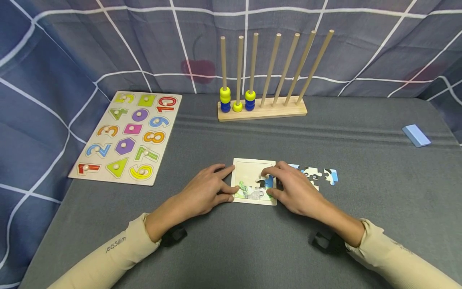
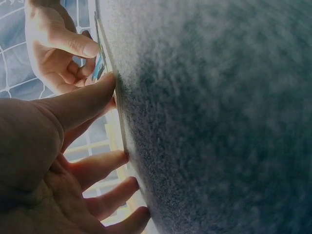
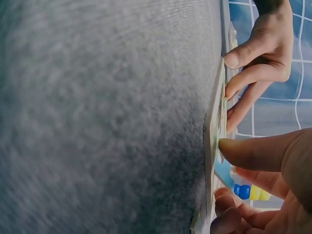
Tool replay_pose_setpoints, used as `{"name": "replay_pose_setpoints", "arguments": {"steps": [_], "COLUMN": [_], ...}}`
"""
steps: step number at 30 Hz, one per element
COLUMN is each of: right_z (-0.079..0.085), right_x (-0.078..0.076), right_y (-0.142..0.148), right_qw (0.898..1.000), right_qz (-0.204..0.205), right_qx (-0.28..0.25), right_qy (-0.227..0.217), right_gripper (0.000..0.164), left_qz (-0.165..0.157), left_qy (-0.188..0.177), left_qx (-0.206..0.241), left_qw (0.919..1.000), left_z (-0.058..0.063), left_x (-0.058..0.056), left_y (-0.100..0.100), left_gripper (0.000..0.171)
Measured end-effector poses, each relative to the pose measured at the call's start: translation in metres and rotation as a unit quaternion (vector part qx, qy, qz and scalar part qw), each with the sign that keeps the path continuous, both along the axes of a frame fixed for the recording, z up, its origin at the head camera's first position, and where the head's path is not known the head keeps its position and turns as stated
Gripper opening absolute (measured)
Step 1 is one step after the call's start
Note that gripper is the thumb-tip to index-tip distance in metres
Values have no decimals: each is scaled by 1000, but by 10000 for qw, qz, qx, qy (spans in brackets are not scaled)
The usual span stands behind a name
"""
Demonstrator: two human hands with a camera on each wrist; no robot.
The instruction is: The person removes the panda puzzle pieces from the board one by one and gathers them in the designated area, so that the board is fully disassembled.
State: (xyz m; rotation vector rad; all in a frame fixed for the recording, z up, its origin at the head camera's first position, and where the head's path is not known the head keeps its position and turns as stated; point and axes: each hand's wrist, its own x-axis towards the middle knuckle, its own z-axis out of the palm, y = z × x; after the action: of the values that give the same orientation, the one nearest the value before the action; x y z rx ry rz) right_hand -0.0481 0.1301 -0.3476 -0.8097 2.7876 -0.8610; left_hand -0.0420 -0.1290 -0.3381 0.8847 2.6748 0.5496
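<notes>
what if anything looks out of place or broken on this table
Nothing looks spilled or broken. The blue block lies alone and slanted far to the right, so it seems a bit stray. One puzzle piece is tilted at the tray, but the right hand holds it, so that seems normal.

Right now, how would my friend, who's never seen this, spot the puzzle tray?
On the gray table, look between the left hand and the right hand. The puzzle tray is the small, pale square there. Unlike the bigger, knobbed number board, it is only partly filled, with flat picture pieces.
</notes>
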Motion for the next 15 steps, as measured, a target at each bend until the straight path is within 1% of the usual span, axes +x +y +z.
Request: {"name": "replay_pose_setpoints", "arguments": {"steps": [8, 15], "right_z": [0, -1], "right_x": [-1, -1], "right_y": [3, 2], "right_qw": [9994, 9993], "right_qz": [183, 134], "right_qx": [-246, -294], "right_qy": [-145, -204], "right_gripper": [35, 35], "left_qz": [-12, -26], "left_qy": [27, 33], "left_qx": [0, 32], "left_qw": [10000, 10000], "left_z": [0, 1], "left_x": [1, 1], "left_y": [0, -1], "left_gripper": [32, 32]}}
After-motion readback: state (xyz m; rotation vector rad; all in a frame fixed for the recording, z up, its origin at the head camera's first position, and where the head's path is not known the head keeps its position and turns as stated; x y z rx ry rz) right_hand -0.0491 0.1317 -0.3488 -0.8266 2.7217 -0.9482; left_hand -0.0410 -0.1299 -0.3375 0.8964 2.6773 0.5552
